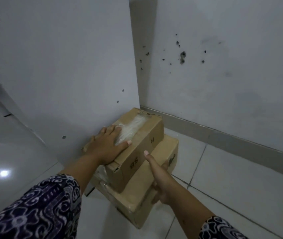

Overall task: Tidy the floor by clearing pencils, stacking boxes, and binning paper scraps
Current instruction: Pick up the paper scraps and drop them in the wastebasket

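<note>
Two brown cardboard boxes sit stacked in the room corner on the white tiled floor. The smaller top box (140, 144), sealed with clear tape, rests on the larger bottom box (164, 152). My left hand (109, 145) lies flat on the top box's taped lid, fingers spread. My right hand (159, 178) is against the right side of the stack, thumb up along the top box's side and fingers curled over the bottom box's edge. No pencils or paper scraps are in view.
A white wall panel (59, 75) stands directly left of the boxes, and a marked white wall (223, 75) with a grey skirting board (223, 137) runs behind them. Tiled floor (232, 178) stretches to the right and front.
</note>
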